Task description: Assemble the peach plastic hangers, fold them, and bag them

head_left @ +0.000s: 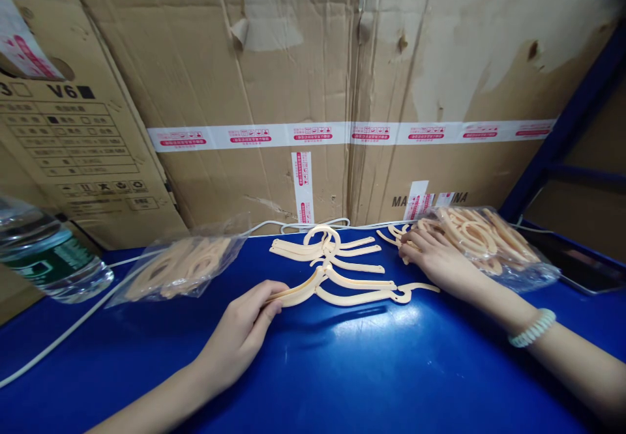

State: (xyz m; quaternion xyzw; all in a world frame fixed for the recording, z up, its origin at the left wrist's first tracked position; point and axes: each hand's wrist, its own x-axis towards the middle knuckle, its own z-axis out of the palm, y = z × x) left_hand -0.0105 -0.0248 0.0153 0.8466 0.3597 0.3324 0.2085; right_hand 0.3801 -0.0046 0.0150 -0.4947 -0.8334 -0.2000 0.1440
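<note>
My left hand (pixel 254 317) is closed on one arm end of cream plastic folding hangers (pixel 342 290), held just above the blue table. Their hooks point away from me, and a curved loose-looking piece (pixel 415 289) sits at the right arm's end. Behind them lie more cream hangers (pixel 359 266), overlapping in a stack. At the back right my right hand (pixel 433 258) is closed over small cream hanger pieces (pixel 391 233), its fingertips bent down among them. The hand hides part of what it grips.
A clear bag of cream hangers (pixel 472 232) lies beyond my right hand, next to a dark flat device (pixel 577 268). Another bag (pixel 180 268) and a water bottle (pixel 53 258) are at left. White cables (pixel 68 339) cross the table (pixel 313 382); cardboard (pixel 254 82) walls the back.
</note>
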